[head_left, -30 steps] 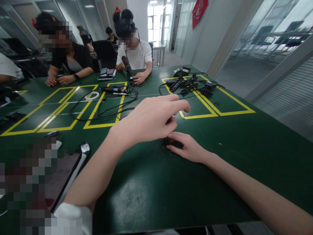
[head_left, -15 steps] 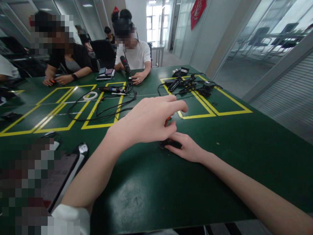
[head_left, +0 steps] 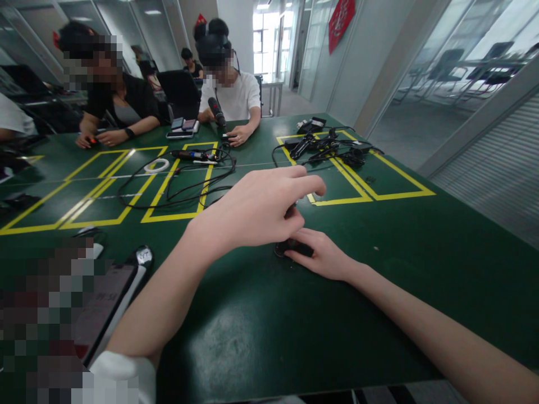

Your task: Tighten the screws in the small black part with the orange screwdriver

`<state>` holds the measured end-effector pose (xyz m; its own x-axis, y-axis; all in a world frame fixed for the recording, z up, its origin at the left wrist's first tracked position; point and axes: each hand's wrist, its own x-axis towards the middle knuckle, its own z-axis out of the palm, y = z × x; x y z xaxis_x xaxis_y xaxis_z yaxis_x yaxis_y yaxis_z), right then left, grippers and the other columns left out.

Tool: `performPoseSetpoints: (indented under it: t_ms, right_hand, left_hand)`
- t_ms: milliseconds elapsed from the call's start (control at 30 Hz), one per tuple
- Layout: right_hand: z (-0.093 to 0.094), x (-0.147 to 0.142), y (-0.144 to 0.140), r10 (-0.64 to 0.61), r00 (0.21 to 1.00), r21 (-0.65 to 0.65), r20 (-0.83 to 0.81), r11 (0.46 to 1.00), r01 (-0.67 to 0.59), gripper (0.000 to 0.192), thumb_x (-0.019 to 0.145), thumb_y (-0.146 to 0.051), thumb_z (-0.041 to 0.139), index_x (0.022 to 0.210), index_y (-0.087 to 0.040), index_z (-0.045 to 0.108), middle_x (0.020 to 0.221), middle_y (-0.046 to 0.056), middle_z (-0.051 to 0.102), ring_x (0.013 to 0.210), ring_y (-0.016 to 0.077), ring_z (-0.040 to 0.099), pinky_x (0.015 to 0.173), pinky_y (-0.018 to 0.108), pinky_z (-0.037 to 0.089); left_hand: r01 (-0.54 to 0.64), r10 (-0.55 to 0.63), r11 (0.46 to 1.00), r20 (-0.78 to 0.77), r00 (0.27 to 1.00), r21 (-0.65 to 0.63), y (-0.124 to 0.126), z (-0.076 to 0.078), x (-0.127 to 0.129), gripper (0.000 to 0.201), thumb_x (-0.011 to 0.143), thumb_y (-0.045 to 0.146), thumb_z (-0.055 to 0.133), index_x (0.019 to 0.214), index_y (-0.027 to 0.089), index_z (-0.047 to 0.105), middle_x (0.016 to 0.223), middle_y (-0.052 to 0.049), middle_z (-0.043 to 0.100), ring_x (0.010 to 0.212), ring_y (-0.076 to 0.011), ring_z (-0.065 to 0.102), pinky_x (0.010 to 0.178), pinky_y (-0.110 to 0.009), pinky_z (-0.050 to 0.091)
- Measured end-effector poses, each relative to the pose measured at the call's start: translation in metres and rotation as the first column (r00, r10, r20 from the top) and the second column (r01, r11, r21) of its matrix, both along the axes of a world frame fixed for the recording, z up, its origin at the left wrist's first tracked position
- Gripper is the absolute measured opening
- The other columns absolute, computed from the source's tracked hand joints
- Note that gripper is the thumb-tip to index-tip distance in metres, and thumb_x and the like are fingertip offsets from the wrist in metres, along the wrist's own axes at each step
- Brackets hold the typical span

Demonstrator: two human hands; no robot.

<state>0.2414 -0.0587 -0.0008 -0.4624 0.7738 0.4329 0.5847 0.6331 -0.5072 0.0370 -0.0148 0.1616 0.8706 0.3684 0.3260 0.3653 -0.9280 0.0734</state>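
My left hand (head_left: 263,205) is held above the table, reaching over to the middle, thumb and fingers curled together. Between them a small dark bit of a thing (head_left: 290,211) shows; the back of the hand hides the rest, so its kind is unclear. Just below and to the right, my right hand (head_left: 324,255) rests low on the green table (head_left: 269,336). Its thumb and fingers grip a flat black object (head_left: 301,247) with a rounded end, partly covered by both hands. The left thumb is right by the right fingertips.
Black cables and adapters (head_left: 324,146) lie in yellow-taped areas behind my hands. Further left are a looped black cable (head_left: 168,196), a white ring (head_left: 156,165) and stacked phones (head_left: 183,126). A device with a screen (head_left: 105,297) lies beside my left forearm. Two people sit across the table.
Both hands stay in nearly the same place. A red and green patch that showed between my left fingers now looks dark.
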Motion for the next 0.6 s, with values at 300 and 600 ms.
performPoseSetpoints:
  t_ms: [300,600]
  right_hand:
    - [-0.001,0.0004,-0.0004,-0.004,1.0,-0.006,-0.003,1.0,0.004,0.019,0.097,-0.03,0.064,0.113,-0.02,0.07,0.103,0.01,0.079,0.092,0.0245,0.076,0.082,0.038,0.063]
    - [-0.001,0.0018,-0.0009,0.005,1.0,0.011,-0.015,1.0,-0.005,0.017,0.098,-0.029,0.063,0.111,-0.021,0.07,0.103,0.009,0.079,0.089,0.0252,0.076,0.08,0.038,0.064]
  left_hand:
    - [-0.009,0.009,1.0,0.006,1.0,0.013,-0.0014,0.0001,-0.0004,0.037,0.087,0.015,0.05,0.119,0.019,0.069,0.111,-0.009,0.071,0.09,-0.0193,0.067,0.073,-0.028,0.05]
    - [-0.001,0.002,1.0,0.003,1.0,-0.012,0.0004,0.0006,0.0009,0.036,0.087,0.014,0.049,0.117,0.019,0.068,0.112,-0.008,0.071,0.093,-0.0204,0.068,0.074,-0.029,0.05]
